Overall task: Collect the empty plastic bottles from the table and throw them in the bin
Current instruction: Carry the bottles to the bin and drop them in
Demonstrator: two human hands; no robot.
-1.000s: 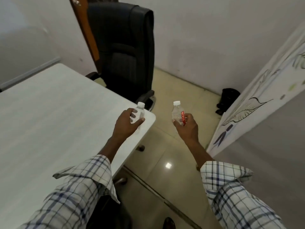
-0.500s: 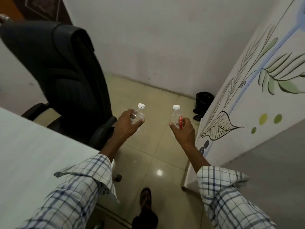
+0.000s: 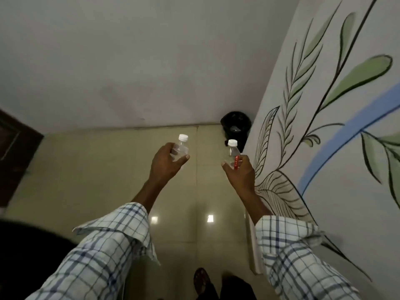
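My left hand (image 3: 165,164) grips a small clear plastic bottle (image 3: 181,147) with a white cap, held upright at chest height over the floor. In my right hand (image 3: 239,172) is a second clear bottle (image 3: 232,153) with a white cap and a red label strip. Both bottles look empty. A black bin (image 3: 236,126) lined with a dark bag stands on the floor in the far corner, just beyond and slightly right of the right-hand bottle. The table is out of view.
A white wall painted with green leaves and a blue arc (image 3: 324,131) runs close along my right. A plain wall closes the far end. Beige floor tiles (image 3: 108,169) stretch ahead. A dark door frame (image 3: 15,152) shows at left, a dark chair edge (image 3: 26,245) at lower left.
The view has swung right, away from the table and office chair, and the bin now lies straight ahead and nearer. Both hands still hold their bottles, carried forward.
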